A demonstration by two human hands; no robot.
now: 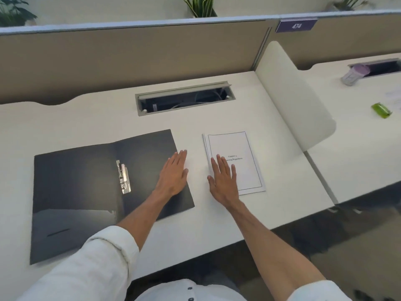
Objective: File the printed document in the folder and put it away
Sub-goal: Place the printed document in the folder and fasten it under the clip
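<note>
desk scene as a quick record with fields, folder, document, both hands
folder: dark, lying open flat on the white desk, metal clip at its spine
document: white stack right of the folder, not yet filed
left hand: flat on the folder's right edge
right hand: flat, fingers on the document's left edge
grip: none, both hands open

open folder [76, 187] left on desk [217, 231], document [243, 161] right of it

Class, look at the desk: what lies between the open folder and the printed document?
Head view: only bare white desk separates folder and document; the left hand's fingertips overhang that gap.
</note>
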